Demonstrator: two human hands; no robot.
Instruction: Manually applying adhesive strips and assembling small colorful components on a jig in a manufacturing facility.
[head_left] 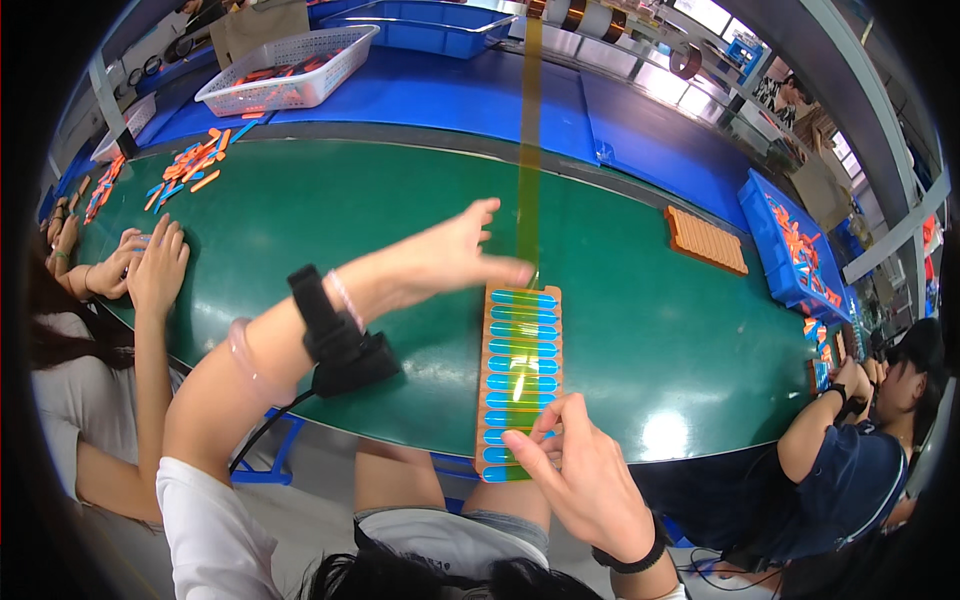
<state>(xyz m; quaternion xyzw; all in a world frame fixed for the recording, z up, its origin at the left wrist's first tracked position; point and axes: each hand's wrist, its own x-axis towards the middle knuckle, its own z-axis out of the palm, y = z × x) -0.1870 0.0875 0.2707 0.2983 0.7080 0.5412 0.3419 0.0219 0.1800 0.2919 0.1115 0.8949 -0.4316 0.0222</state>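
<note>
A long orange-brown slotted tray (482,400) lies in front of me at the table's near edge, several blue flat strips (505,364) set crosswise in its slots. Clear yellow tape (529,180) runs down from the far side and lies over the strips. My left hand (465,250) is above the tray's far end, fingers apart, the thumb at the tape. Over the near end, my right hand (585,470) has bent fingers and its thumb against the taped strips. Whether a tape edge is between those fingertips is hidden.
Orange and blue strips (195,165) lie in a loose pile at left, near a co-worker's hands (155,265). A white basket (290,75) stands behind. On the right are another slotted tray (705,240), a blue bin (795,250) and a second co-worker (850,440).
</note>
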